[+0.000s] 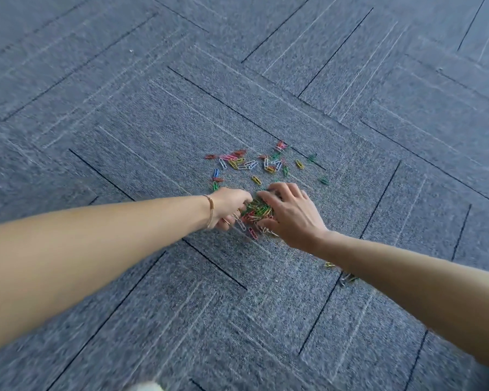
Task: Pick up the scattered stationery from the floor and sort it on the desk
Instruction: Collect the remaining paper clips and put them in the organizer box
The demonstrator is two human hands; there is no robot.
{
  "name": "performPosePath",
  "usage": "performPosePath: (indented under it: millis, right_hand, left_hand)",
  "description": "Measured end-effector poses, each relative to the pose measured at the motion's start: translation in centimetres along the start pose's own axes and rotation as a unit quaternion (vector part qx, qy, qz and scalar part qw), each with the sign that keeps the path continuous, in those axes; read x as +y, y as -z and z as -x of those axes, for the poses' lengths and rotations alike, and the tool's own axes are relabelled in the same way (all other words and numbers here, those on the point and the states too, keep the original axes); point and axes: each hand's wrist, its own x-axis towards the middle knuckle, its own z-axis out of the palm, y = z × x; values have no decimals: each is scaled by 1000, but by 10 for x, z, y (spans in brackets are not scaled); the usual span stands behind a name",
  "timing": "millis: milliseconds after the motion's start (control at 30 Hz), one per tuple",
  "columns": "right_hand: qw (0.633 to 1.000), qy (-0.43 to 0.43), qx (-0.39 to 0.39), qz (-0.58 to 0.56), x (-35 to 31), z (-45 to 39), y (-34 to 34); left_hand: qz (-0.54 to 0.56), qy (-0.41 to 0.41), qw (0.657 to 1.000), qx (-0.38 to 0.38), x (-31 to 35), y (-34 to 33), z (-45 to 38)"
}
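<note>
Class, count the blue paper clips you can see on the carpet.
1: a blue paper clip lies left of the scatter, beyond the left hand. More may hide in the pile.

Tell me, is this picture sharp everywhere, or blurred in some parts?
Head view: the paper clips and both hands, left hand and right hand, look fairly sharp; the carpet smears toward the edges; lighting is even, no glare.

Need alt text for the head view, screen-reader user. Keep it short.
Two bare hands, left hand and right hand, gather a heap of coloured paper clips between them on grey carpet. More loose paper clips lie scattered just beyond, a few by the right forearm.
</note>
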Motion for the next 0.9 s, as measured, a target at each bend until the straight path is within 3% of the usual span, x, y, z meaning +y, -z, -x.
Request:
performPosePath:
  millis: [233, 400, 500, 567, 633, 700, 800, 900]
  right_hand:
    - [997, 15, 28, -67, 0, 10, -3]
    - [998, 16, -38, -49, -19, 13, 7]
    - [993, -53, -68, -82, -27, 7, 17]
    - [970, -136, -103, -171, -30, 0, 26]
    - [895, -230, -147, -353, -29, -3, 37]
    - [777, -295, -169, -530, -28, -2, 53]
    - [650, -291, -189, -676, -23, -1, 75]
    - [571, -247, -208, -755, -17, 0, 91]
  left_hand:
    - [11, 109, 988, -112, -22, 20, 27]
    - [68, 129, 975, -166, -16, 33, 43]
    - [85, 120, 975, -165, -15, 35, 56]
    - [91, 104, 979, -152, -14, 35, 63]
    - [98, 77, 983, -132, -8, 36, 69]
    - [123, 52, 983, -123, 1, 36, 75]
    - [168, -7, 979, -114, 13, 39, 83]
    - [227, -84, 963, -118, 17, 45, 85]
